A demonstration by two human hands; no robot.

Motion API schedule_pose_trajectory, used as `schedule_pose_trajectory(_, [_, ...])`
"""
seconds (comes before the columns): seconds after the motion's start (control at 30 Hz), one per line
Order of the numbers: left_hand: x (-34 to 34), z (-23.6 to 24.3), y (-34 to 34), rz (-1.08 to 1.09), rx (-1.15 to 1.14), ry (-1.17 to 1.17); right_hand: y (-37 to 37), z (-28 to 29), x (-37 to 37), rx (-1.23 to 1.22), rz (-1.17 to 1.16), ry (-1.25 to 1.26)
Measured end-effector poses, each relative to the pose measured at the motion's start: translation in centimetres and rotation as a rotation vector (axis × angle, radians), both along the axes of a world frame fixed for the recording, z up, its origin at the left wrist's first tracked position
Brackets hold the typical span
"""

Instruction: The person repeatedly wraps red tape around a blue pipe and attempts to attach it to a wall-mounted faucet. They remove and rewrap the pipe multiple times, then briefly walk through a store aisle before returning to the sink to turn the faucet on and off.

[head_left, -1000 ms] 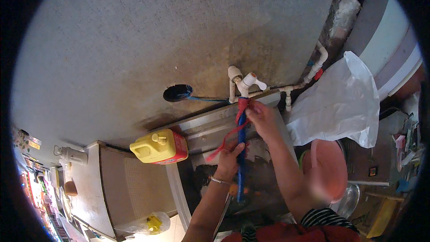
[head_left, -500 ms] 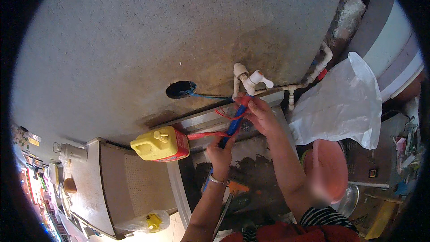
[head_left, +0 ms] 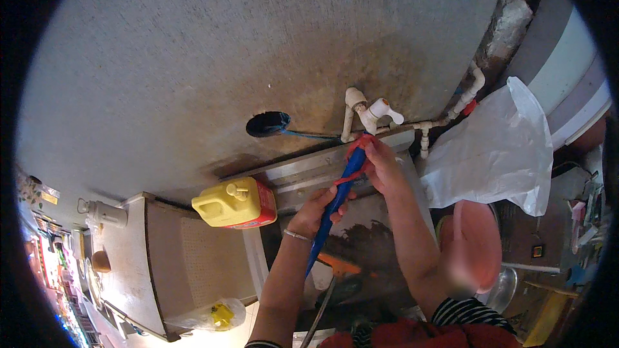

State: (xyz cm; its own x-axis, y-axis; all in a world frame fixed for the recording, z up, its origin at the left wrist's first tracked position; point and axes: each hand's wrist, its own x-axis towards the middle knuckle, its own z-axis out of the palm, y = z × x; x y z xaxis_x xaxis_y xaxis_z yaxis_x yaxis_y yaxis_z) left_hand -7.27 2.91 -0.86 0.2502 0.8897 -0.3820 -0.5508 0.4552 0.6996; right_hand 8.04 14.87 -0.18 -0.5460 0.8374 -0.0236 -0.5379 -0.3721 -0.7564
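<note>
A blue hose (head_left: 353, 166) hangs slanting from a white plastic tap (head_left: 370, 116) on the wall. Red cord (head_left: 356, 145) is wound round its upper end just below the tap, and a strand crosses the hose down to my left thumb. My left hand (head_left: 313, 211) is closed around the hose partway down, fingertips showing on its far side. Higher up, my right hand (head_left: 382, 166) pinches the red cord against the hose; part of the cord is hidden behind its fingers.
A yellow jug (head_left: 222, 205) with a red label stands left of the sink rim (head_left: 309, 183). An orange-headed tool (head_left: 338, 264) lies in the sink. To the right are a white plastic bag (head_left: 490, 148) and a pink basin (head_left: 477, 245). A wall hole (head_left: 264, 125) sits left of the tap.
My left hand has shifted and turned round the hose. The long red strand stretching left toward the jug no longer shows; the cord now crosses the hose. My right hand stays near the tap.
</note>
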Motion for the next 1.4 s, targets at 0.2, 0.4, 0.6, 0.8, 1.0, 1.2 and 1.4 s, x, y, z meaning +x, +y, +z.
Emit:
schedule_pose_trajectory(0.2, [-0.6,-1.9,0.4,-0.083,0.04,-0.161,-0.8,1.4,-0.1,-0.085,0.057,0.367])
schedule_pose_trajectory(0.4, [2.0,-3.0,-0.4,0.299,0.444,0.66,-0.2,0.3,-0.1,0.024,-0.078,0.023])
schedule_pose_trajectory(0.6, [5.2,-3.0,-1.5,0.405,0.248,0.921,-1.0,1.0,-1.2,0.298,-0.503,-0.399])
schedule_pose_trajectory(0.8, [4.6,-3.0,-1.5,0.259,0.144,0.284,-0.5,1.4,1.5,0.054,-0.096,-0.158])
schedule_pose_trajectory(1.0, [2.8,-3.6,-0.6,0.038,0.192,-0.316,1.2,-0.2,0.7,0.007,0.147,0.159])
schedule_pose_trajectory(1.2, [5.9,-4.0,-1.0,0.292,0.196,0.352,0.6,0.0,0.1,0.136,-0.232,-0.335])
schedule_pose_trajectory(1.4, [7.8,-2.8,-1.1,0.389,0.186,0.561,0.1,1.9,-1.5,0.315,-0.404,-0.665])
